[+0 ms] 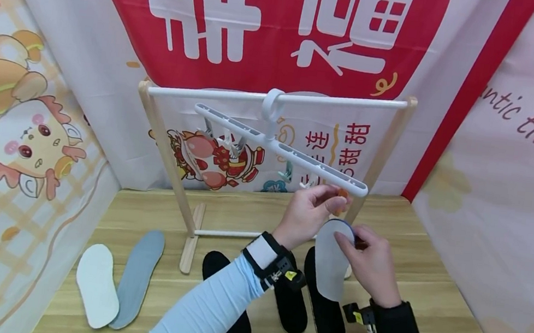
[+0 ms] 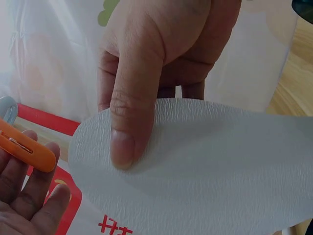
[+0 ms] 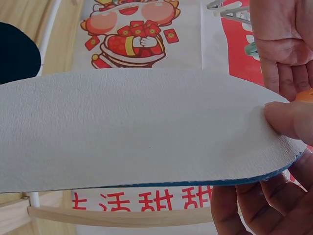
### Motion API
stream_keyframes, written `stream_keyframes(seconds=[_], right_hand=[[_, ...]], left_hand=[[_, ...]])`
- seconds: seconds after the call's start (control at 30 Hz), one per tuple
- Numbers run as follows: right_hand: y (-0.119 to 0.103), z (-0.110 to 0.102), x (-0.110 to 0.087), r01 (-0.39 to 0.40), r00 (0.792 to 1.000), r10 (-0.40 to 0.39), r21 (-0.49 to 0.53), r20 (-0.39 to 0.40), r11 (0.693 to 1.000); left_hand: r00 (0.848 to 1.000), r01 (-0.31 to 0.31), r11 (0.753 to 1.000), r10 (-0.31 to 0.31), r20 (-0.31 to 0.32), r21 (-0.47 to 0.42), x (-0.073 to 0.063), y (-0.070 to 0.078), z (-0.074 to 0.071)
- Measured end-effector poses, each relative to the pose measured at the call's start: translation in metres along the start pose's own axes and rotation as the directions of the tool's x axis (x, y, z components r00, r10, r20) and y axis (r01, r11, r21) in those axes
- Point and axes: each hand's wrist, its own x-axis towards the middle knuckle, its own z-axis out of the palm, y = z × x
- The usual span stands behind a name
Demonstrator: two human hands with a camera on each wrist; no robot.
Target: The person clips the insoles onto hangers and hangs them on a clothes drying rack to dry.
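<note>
My right hand (image 1: pixel 377 261) pinches the rounded end of a pale insole (image 1: pixel 330 264) between thumb and fingers. The insole has a textured whitish face and a blue edge (image 3: pixel 220 181); it hangs downward over a black insole. With the fingers of my left hand (image 1: pixel 306 215) I grip an orange clip (image 2: pixel 29 149) at the right end of a light grey clip hanger (image 1: pixel 316 164). In the head view my left fingers partly cover this clip, close above the insole's held end. Other small clips (image 1: pixel 234 146) dangle from the hanger bar.
The hanger hooks over the white rail (image 1: pixel 343 102) of a wooden-legged rack (image 1: pixel 164 160). Black insoles (image 1: pixel 328 327) lie on the wooden table (image 1: pixel 437 318) in front. Left of them, a white insole (image 1: pixel 97 284) overlaps a grey insole (image 1: pixel 140 278). Printed cloths surround the table.
</note>
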Motion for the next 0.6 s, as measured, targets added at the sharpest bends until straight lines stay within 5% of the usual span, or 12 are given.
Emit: stream_keyframes(seconds=[0.6], right_hand=[[-0.0040, 0.0021, 0.0049, 0.025, 1.000, -0.025, 0.020, -0.007, 0.999]], left_hand=[[0.995, 0.028, 0.999, -0.031, -0.093, -0.030, -0.0007, 0.0020, 0.0070]])
